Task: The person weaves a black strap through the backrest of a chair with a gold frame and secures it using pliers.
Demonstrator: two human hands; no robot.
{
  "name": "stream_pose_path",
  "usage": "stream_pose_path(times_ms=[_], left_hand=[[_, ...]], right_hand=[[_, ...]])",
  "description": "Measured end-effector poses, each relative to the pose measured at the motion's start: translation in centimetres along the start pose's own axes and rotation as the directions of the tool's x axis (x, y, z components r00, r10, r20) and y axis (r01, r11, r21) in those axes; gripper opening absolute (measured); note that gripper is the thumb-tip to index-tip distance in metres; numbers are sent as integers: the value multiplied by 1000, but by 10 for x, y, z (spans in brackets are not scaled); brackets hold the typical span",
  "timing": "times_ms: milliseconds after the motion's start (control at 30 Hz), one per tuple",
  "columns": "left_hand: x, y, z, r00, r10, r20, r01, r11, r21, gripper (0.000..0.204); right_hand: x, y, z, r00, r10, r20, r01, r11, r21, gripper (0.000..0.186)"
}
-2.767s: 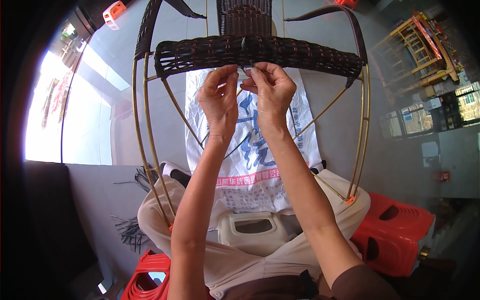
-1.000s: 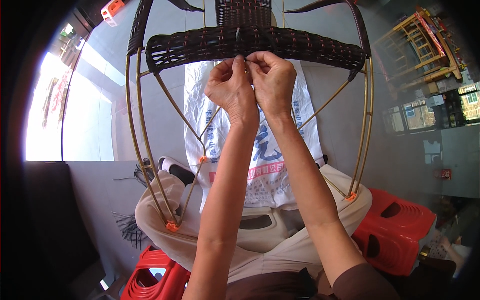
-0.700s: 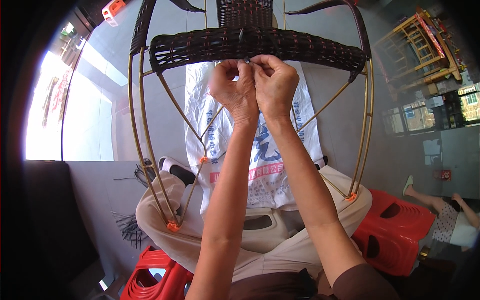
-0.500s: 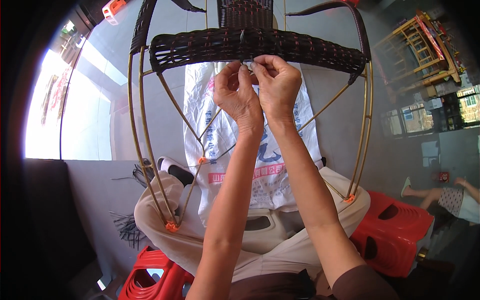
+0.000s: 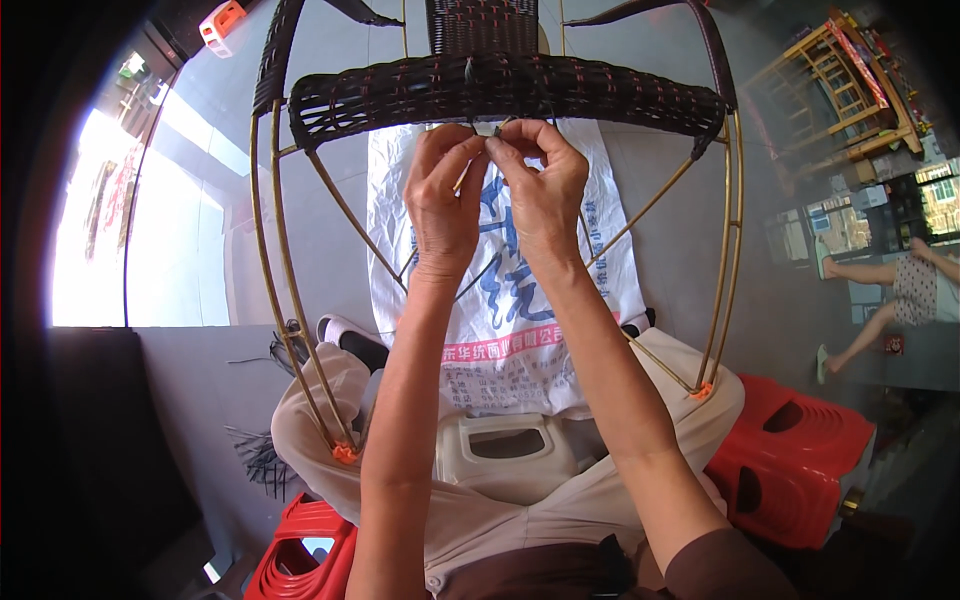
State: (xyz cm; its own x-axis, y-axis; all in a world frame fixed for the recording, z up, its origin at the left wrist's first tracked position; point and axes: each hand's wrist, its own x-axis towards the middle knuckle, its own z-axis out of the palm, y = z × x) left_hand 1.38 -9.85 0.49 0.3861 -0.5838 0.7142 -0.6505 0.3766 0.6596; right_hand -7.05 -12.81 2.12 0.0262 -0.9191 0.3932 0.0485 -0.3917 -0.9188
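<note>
Chair (image 5: 600, 95) ahead — stools (image 5: 800, 462) left and right

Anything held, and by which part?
Right hand seems to pinch a small dark strand just below the woven band; which part is unclear. Left hand: cannot tell.

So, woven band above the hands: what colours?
The woven band is dark brown with reddish flecks; head view.

The floor (image 5: 665, 190) here is smooth and grey. Bright light pours through the big glass (image 5: 180, 240) on the left and makes it shine. I see a red stool (image 5: 800, 475) on the right, and far back, a little orange stool (image 5: 222, 28) and a wooden frame (image 5: 848, 90) with bars.
</note>
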Motion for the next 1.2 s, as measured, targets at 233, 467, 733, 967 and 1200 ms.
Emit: stream_pose_path(times_ms=[233, 467, 733, 967, 1200], left_hand=[[-3, -11, -3, 747, -597, 294, 475, 170, -863, 9], [-13, -20, 22, 686, -536, 492, 66, -628, -775, 10], [-5, -29, 24, 682, -478, 554, -3, -759, -651, 11], [16, -32, 28, 563, -508, 652, 78, -753, -654, 17], [22, -42, 24, 330, -656, 679, 70, -700, -710, 16]], right_hand=[[-9, 2, -11, 987, 158, 9, -158, 987, 29, 8], [-17, 8, -29, 945, 321, 61, -324, 944, 64, 7], [19, -25, -28, 879, -471, 76, 435, 725, -535, 39], [72, -32, -20, 807, -442, 392, 586, 512, -629, 19], [66, -58, -22, 884, -147, 443, 366, 807, -463, 21]])
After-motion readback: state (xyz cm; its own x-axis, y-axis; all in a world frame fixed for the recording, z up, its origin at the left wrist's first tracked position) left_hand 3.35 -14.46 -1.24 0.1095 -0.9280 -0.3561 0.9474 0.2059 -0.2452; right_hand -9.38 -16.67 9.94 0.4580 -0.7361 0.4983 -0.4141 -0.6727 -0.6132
